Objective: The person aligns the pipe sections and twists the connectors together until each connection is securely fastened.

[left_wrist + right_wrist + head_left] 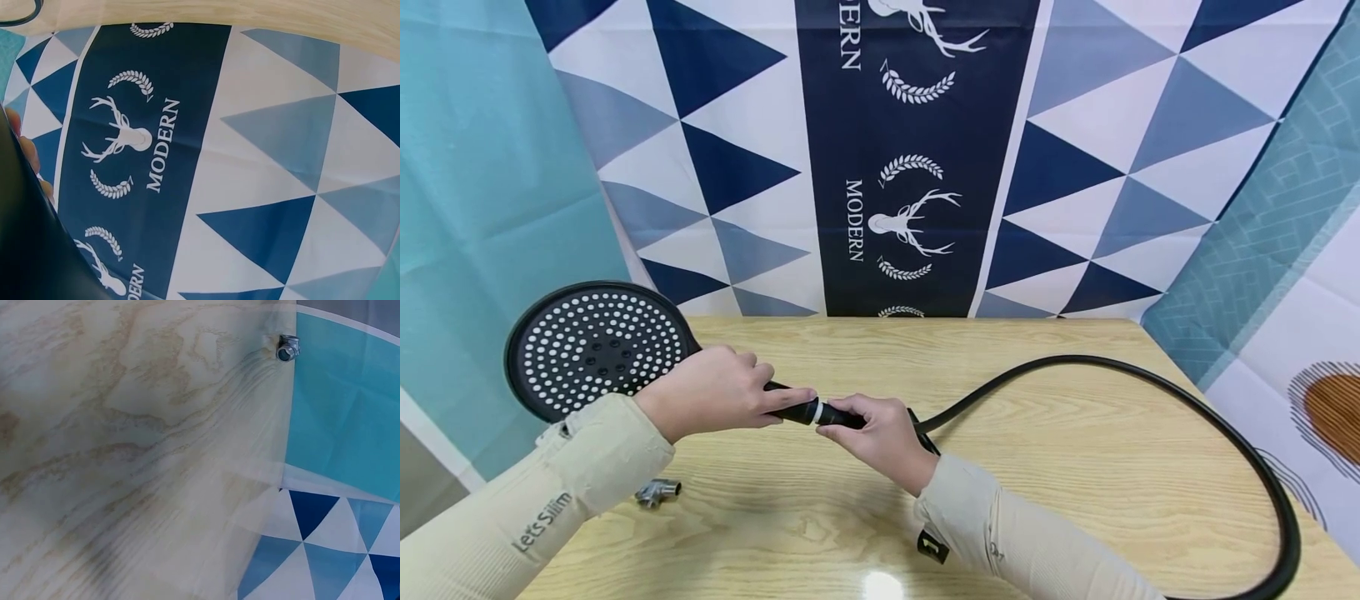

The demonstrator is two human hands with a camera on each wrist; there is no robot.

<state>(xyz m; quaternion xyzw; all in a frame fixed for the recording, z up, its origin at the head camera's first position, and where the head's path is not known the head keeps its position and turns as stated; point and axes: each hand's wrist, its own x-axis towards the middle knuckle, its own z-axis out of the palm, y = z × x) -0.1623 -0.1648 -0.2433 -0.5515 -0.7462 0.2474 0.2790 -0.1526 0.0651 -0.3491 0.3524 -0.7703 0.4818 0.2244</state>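
Note:
A large round black shower head point(602, 346) with pale nozzles is held up at the left of the head view. My left hand point(715, 392) grips its handle, one finger stretched along it toward the end. The right hand point(883, 437) pinches the black end of a shower hose point(1097, 360), right at the handle's tip, where a white ring point(818, 412) shows between the two parts. In the left wrist view, the dark shower head point(37, 244) hides most of the hand, leaving only some fingertips point(29, 154) visible. No hand appears in the right wrist view.
The hose loops across the right of the wooden table point(820, 517). A small chrome fitting point(657, 492) lies near the left sleeve. Partly behind the right hand is a flat black piece point(927, 435). A black tag point(932, 546) lies by the right sleeve. Patterned curtains point(737, 167) hang behind.

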